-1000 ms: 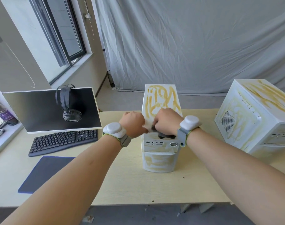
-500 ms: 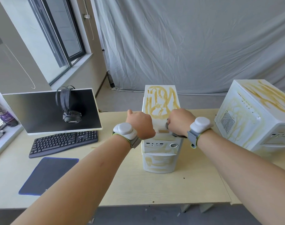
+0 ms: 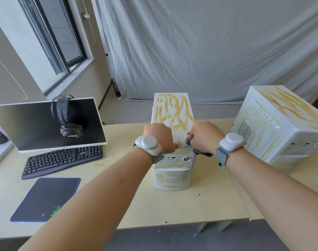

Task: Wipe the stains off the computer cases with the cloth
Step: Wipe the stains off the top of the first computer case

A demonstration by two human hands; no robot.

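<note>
Right hand (image 3: 205,135) grips dark grey cloth (image 3: 200,150), fingers curled round it, now shifted rightward along near edge of tower case (image 3: 172,142) top. Near strip reads white; yellow stains (image 3: 172,115) remain further back. Left hand (image 3: 159,138) steadies case's left edge, fingers curled over it. Second case (image 3: 281,127) at right, stained, untouched. Wiping barely begun.

Pale wood worktop (image 3: 172,211) across lower frame; grey sheet (image 3: 200,48) behind; daylit window (image 3: 64,37) upper left; grey floor (image 3: 133,113).
</note>
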